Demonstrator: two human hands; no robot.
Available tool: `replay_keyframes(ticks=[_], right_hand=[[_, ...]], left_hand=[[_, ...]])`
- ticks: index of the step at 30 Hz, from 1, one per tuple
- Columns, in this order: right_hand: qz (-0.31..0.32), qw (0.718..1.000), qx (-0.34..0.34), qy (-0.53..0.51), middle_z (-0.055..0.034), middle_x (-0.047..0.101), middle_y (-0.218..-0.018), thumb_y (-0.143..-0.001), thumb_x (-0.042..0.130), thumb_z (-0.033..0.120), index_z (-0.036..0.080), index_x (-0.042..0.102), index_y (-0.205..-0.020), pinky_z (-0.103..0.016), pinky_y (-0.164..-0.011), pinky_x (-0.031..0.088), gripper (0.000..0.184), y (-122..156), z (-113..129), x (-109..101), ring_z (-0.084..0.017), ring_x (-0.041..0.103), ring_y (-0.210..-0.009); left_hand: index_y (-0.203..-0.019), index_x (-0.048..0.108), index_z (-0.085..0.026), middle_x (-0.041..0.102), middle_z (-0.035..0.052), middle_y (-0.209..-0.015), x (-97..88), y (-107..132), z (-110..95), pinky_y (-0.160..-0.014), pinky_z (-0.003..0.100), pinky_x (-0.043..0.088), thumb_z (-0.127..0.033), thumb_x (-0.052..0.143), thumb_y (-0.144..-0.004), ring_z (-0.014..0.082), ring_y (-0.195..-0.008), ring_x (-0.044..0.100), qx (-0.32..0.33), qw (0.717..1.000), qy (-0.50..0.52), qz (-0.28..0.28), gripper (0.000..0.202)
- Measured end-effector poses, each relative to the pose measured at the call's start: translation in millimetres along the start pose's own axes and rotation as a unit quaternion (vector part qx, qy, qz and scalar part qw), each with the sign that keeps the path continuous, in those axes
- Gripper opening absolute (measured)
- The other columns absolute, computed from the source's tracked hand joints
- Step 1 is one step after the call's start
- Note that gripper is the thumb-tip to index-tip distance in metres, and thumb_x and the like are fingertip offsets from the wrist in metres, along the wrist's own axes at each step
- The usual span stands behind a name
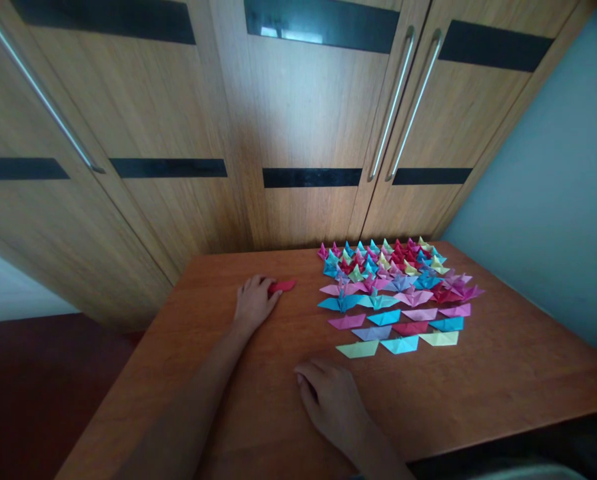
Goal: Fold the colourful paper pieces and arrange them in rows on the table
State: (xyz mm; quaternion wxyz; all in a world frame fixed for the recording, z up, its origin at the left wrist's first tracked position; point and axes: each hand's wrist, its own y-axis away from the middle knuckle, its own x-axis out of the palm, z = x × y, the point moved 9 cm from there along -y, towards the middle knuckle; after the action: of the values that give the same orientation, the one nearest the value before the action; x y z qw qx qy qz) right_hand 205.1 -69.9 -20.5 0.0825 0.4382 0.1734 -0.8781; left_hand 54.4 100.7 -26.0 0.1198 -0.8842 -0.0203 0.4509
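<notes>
My left hand [254,303] lies at the left part of the table, its fingers and thumb closed on one end of a red folded paper piece [284,286]. The other end sticks out to the right. Nearer to me, my right hand [332,397] rests on the tabletop with curled fingers. Its thumb meets the fingertips around a small dark gap, and nothing shows in it. Just beyond it lie flat folded paper pieces in rows, among them a pale green piece [358,349], a light blue piece [401,345] and a purple piece [372,333].
Behind the flat pieces stand several rows of colourful origami cranes [378,270]. The brown wooden table [258,427] backs onto a wooden wardrobe [308,107] with long metal handles [392,103]. A pale wall [543,200] runs along the right.
</notes>
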Motion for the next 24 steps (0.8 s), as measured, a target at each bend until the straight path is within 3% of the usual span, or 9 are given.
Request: replay_keyframes(ticks=[12,15,18,20,24], right_hand=[[-0.002,0.999,0.007,-0.039,-0.0014,0.067,-0.085,-0.084,0.046,0.014,0.025,0.066,-0.092,-0.028,-0.07,0.044,0.024,-2,-4,1,-0.018,0.062,-0.078],[-0.021,0.994,0.018,-0.101,-0.002,0.069,-0.086,-0.085,0.046,0.016,0.024,0.067,-0.093,-0.028,-0.072,0.046,0.024,-3,-9,-4,-0.018,0.063,-0.078],[-0.073,0.98,0.055,-0.175,-0.0038,0.069,-0.087,-0.086,0.047,0.021,0.023,0.068,-0.093,-0.029,-0.072,0.048,0.022,-6,-20,-13,-0.018,0.063,-0.078],[-0.103,0.967,0.087,-0.214,-0.0044,0.069,-0.084,-0.086,0.05,0.027,0.022,0.067,-0.093,-0.029,-0.069,0.049,0.02,-10,-29,-16,-0.019,0.063,-0.075],[-0.141,0.936,0.116,-0.302,-0.0022,0.066,-0.08,-0.083,0.057,0.035,0.02,0.062,-0.101,-0.027,-0.063,0.049,0.024,-25,-39,-19,-0.017,0.06,-0.07]], left_hand=[[-0.094,0.065,-0.021,0.07,0.0055,-0.091,-5.2,19,-4,-0.091,0.035,0.044,-0.02,0.057,-0.078,0.0218,-0.095,0.062,0.026,0.996,0.081,0.007,0.018],[-0.092,0.066,-0.021,0.071,0.0053,-0.094,-10.1,28,-9,-0.089,0.035,0.046,-0.024,0.057,-0.079,0.0212,-0.092,0.064,0.023,0.993,0.117,0.009,0.017],[-0.09,0.065,-0.018,0.072,0.0058,-0.087,-12.6,44,-18,-0.076,0.033,0.052,-0.033,0.052,-0.082,0.0194,-0.079,0.067,0.013,0.987,0.157,0.02,0.021],[-0.09,0.063,-0.017,0.072,0.0056,-0.081,-11.3,57,-28,-0.068,0.03,0.053,-0.036,0.049,-0.084,0.0176,-0.07,0.067,0.002,0.977,0.208,0.041,0.025],[-0.088,0.063,-0.017,0.072,0.0046,-0.078,-4.3,81,-50,-0.066,0.029,0.053,-0.035,0.057,-0.08,0.0158,-0.066,0.065,-0.036,0.93,0.351,0.099,0.021]])
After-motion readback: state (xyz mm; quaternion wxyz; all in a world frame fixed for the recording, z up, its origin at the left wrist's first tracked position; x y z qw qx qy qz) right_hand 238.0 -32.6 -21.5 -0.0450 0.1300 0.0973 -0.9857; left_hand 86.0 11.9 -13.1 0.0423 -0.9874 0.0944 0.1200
